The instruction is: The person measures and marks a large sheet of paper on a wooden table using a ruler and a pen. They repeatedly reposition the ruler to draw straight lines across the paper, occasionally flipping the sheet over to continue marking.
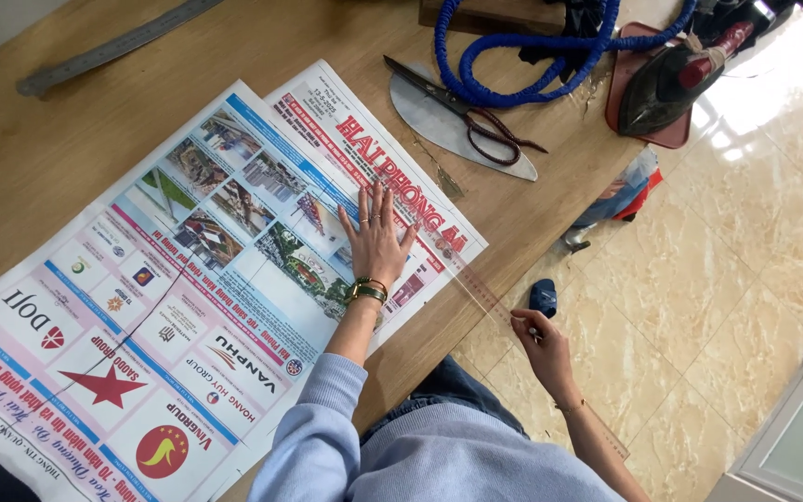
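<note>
Head view: a large newspaper lies spread flat on the wooden tabletop, its sheets covered with colour photographs, blue and red bands, and a row of white panels with round and star-shaped red marks along the edge nearest the person. The left hand rests palm down on the newspaper's right-hand part, fingers spread and released, pressing the paper flat; rings show on two fingers and a dark green bracelet sits at the wrist. A long clear ruler runs slantwise from the newspaper, just beside the left hand, out past the tabletop edge. The right hand is off the newspaper's right corner, over the floor, with its fingers pinched on the ruler's outer end. Beyond the newspaper's far right corner lie dark scissors on a grey curved piece of card. Farther from the newspaper that way are a coiled blue cord and a dark iron on a reddish tray. A long metal ruler lies well beyond the newspaper's far left side. The marbled tile floor is to the newspaper's right.
</note>
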